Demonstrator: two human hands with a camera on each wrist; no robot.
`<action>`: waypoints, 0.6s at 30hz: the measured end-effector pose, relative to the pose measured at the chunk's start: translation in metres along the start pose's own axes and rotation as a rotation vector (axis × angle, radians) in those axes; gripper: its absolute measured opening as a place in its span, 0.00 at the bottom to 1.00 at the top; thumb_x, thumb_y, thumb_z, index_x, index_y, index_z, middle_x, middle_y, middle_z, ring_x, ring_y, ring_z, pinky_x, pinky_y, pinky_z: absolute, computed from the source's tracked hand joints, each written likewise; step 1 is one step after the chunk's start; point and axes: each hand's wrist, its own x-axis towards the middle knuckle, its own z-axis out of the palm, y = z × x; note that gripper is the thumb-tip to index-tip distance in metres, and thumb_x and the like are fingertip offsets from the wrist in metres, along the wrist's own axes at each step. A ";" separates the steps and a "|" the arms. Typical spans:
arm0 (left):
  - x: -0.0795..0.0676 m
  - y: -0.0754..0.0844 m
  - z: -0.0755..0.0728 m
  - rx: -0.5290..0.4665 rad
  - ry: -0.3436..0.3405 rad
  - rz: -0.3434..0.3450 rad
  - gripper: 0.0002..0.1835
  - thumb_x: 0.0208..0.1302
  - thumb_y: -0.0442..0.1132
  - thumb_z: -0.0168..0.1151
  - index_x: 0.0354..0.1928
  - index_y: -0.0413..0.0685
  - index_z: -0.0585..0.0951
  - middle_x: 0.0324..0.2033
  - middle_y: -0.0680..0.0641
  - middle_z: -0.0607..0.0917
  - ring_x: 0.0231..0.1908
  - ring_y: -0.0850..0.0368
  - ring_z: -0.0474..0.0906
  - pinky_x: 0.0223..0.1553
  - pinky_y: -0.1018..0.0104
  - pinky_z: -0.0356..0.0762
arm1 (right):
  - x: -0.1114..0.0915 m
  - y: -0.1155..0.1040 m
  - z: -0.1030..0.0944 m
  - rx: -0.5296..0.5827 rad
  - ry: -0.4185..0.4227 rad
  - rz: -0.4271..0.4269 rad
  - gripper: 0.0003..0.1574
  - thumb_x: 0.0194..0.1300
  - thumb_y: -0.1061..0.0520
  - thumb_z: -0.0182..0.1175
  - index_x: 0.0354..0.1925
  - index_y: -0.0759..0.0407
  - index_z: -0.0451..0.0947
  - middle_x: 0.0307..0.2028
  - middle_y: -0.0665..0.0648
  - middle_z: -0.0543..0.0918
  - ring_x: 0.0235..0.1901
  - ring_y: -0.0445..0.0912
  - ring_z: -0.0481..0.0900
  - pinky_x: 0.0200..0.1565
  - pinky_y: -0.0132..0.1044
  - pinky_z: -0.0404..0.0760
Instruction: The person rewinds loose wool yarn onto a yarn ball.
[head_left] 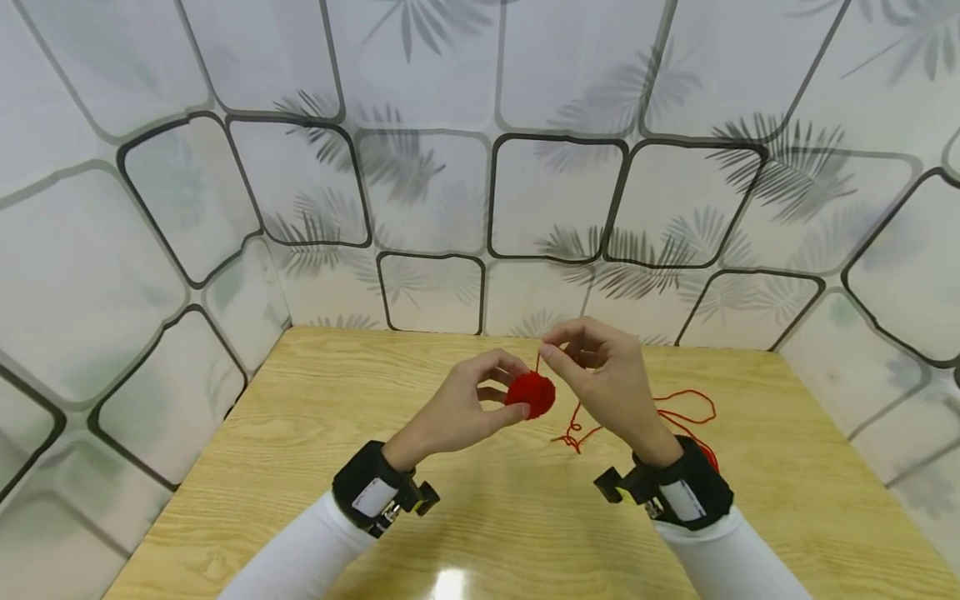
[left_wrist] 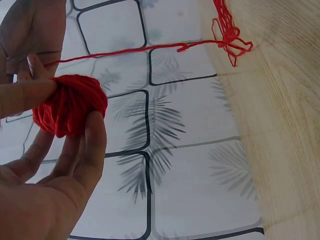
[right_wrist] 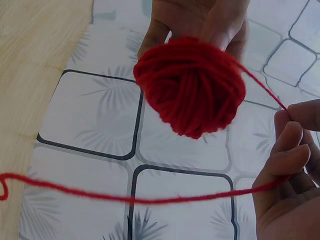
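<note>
The left hand [head_left: 453, 408] is gripping the red yarn ball [head_left: 532, 395] above the table [head_left: 495, 517] while the right hand [head_left: 617, 387] is pinching its strand [head_left: 537, 362], light, even tension probably suiting apparent winding best.

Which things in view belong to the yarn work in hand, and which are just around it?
Part of the job:
- red yarn ball, in the left hand
- taut strand, pinched by the right hand
- loose yarn on the table

Just around it:
- wooden table
- patterned wall covering
- black wrist bands
</note>
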 end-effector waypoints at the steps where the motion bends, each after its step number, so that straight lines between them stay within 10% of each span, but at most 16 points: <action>1: -0.001 0.005 0.000 -0.029 -0.023 -0.002 0.18 0.55 0.37 0.64 0.48 0.48 0.73 0.43 0.50 0.77 0.43 0.53 0.76 0.42 0.60 0.77 | 0.001 0.007 0.000 0.014 0.003 0.008 0.06 0.57 0.64 0.61 0.36 0.61 0.78 0.30 0.54 0.79 0.23 0.47 0.73 0.24 0.38 0.74; 9: 0.000 0.009 -0.004 -0.361 -0.070 0.071 0.18 0.56 0.33 0.63 0.49 0.43 0.73 0.46 0.41 0.76 0.44 0.44 0.76 0.42 0.50 0.76 | -0.005 0.051 0.005 0.133 -0.055 0.179 0.09 0.59 0.58 0.61 0.39 0.60 0.79 0.33 0.56 0.80 0.28 0.50 0.76 0.30 0.39 0.79; 18: 0.004 0.004 -0.003 -0.570 0.279 -0.048 0.23 0.57 0.36 0.63 0.52 0.36 0.69 0.51 0.36 0.73 0.50 0.42 0.73 0.50 0.51 0.71 | -0.024 0.061 0.028 0.157 -0.087 0.302 0.09 0.59 0.59 0.61 0.38 0.62 0.78 0.31 0.57 0.80 0.24 0.49 0.72 0.23 0.36 0.74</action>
